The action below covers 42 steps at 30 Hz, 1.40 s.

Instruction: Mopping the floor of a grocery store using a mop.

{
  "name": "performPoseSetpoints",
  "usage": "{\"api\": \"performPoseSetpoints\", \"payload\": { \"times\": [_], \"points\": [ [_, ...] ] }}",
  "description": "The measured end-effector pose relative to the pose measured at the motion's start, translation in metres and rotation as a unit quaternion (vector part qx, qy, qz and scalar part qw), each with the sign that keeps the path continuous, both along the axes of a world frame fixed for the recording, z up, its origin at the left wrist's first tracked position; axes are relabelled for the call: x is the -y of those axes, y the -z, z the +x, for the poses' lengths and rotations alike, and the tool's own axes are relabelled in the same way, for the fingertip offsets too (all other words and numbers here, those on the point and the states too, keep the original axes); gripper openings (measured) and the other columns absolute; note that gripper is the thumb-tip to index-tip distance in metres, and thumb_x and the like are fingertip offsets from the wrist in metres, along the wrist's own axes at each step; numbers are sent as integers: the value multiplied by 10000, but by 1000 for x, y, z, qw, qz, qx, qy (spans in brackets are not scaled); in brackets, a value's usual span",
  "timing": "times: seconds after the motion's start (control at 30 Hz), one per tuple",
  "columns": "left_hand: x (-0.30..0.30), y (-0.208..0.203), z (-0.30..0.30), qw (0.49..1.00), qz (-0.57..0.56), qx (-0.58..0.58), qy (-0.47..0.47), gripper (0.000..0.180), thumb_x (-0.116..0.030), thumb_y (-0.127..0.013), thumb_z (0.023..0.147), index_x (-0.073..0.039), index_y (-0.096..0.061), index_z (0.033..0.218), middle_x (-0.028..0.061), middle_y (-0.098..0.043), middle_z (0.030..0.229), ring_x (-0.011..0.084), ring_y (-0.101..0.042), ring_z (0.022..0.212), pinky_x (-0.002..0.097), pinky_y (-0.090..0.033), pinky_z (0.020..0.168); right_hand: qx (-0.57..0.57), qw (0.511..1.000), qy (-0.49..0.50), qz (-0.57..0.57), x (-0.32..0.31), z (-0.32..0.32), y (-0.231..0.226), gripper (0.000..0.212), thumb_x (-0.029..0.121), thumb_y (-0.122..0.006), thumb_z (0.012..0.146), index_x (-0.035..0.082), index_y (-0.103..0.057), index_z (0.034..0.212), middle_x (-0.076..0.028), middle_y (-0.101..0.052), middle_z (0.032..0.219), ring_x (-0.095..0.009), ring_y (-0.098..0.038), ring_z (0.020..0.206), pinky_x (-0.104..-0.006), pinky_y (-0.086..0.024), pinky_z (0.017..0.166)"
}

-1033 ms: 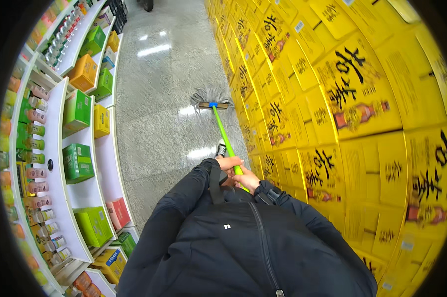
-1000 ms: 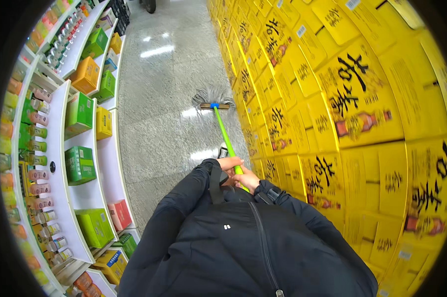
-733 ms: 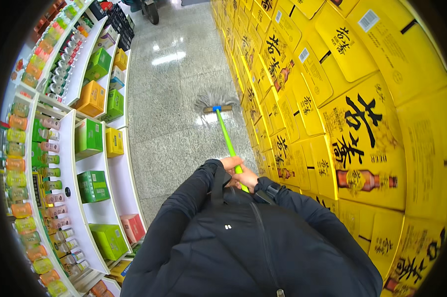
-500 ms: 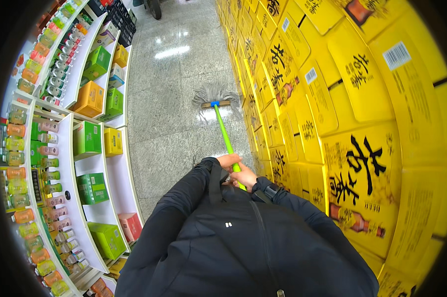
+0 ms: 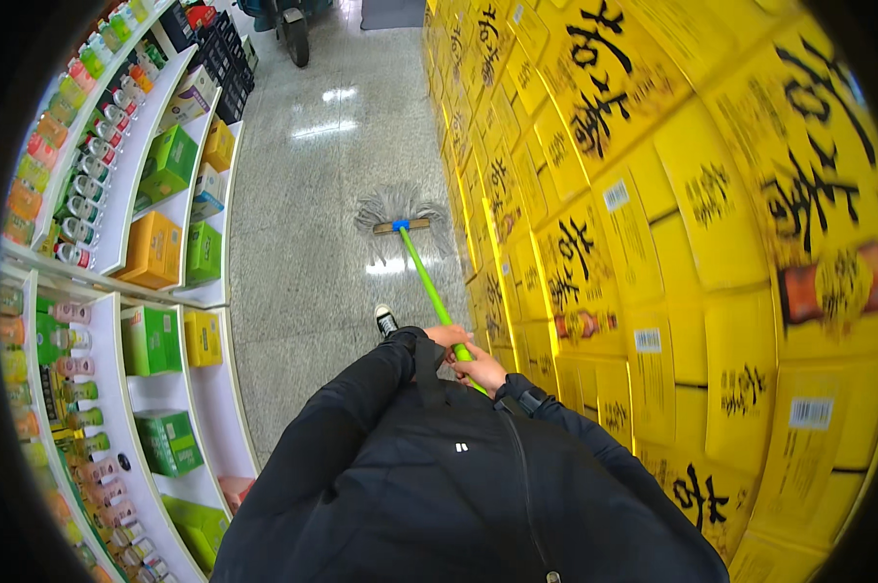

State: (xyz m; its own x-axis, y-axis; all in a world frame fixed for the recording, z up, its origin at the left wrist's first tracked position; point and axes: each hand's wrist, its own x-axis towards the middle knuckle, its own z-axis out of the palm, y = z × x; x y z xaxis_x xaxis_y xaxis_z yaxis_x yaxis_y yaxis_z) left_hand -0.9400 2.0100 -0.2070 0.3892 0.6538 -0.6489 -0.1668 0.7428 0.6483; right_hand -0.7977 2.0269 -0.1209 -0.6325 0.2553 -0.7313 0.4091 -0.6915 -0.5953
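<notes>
A mop [image 5: 423, 275] with a bright green handle slants from my hands out to the floor ahead. Its grey string head [image 5: 401, 203] lies spread on the speckled tiles, below a blue socket and a brown crossbar. My left hand [image 5: 446, 336] is closed around the handle. Just nearer to me, my right hand [image 5: 482, 366] grips the handle's upper part, close beside the left. Both forearms wear dark sleeves, and a black band circles the right wrist.
Stacked yellow cartons [image 5: 614, 243] form a wall along the right. White shelves [image 5: 227, 389] with bottles and coloured boxes line the left. Black crates [image 5: 227, 68] stand at the far left, near a wheeled vehicle [image 5: 296, 39]. A grey mat [image 5: 392, 13] lies at the far end.
I have advanced along the aisle; shelves and cartons have slid toward me. My shoe has come into view, and more of the vehicle and a mat show ahead. Both hands keep their grip.
</notes>
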Motion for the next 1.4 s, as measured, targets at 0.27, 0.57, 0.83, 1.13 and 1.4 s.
{"api": "performPoseSetpoints", "payload": {
  "times": [0.27,0.57,0.83,1.13,1.4],
  "points": [
    [-82,-19,-150,996,52,-33,65,335,-427,-459,821,-102,-457,906,45,-501,656,122,-482,558,270,-399,480,-25,999,-18,17,-81,-140,6,197,-1,-481,749,79,-446,925,2,-441,722,-66,-433,589,-181,-345,492],
    [-156,-3,-245,998,65,-9,17,314,-406,-454,828,-94,-484,846,27,-520,623,105,-506,498,233,-423,439,10,1000,-27,-11,-160,-249,-7,170,4,-475,758,91,-418,892,3,-461,767,-77,-443,569,-184,-359,451],
    [-248,-20,-360,994,5,-81,-79,388,-430,-454,817,-146,-470,1081,10,-525,620,101,-502,453,215,-400,390,71,997,-15,4,-270,-371,4,219,33,-476,768,102,-404,964,-27,-428,637,-102,-421,467,-212,-362,396],
    [-389,5,-494,975,45,-218,-6,384,-426,-451,815,-194,-468,1121,14,-566,710,104,-522,525,258,-399,417,31,999,8,-37,-405,-505,5,208,35,-445,788,104,-389,976,-33,-432,628,-109,-413,447,-210,-343,382],
    [-464,19,-558,980,57,-178,-62,331,-410,-381,847,-172,-489,1050,12,-549,771,113,-514,573,264,-420,467,-15,993,54,-104,-486,-566,27,217,45,-482,805,124,-402,991,-33,-434,646,-91,-380,455,-199,-314,377]
  ]
}}
